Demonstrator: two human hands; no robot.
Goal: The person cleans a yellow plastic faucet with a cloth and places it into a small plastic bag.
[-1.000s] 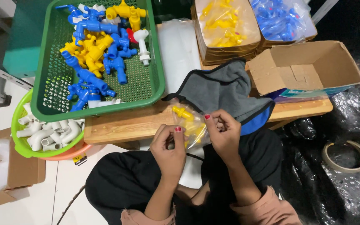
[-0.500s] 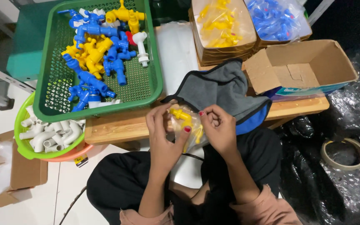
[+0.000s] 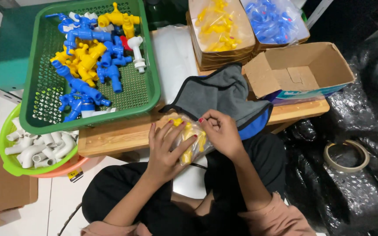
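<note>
Hands (image 3: 193, 142) cradling bagged yellow tap (image 3: 190, 140)

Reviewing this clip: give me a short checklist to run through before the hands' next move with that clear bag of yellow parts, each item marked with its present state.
1. Left hand supports the clear bag: ok.
2. Right hand pinches the bag's top edge: ok.
3. Bag sealed: cannot tell.
4. Yellow part fully inside: cannot tell.
5. Green basket within reach, holding parts: ok.
6. Open cardboard box has room: ok.
</note>
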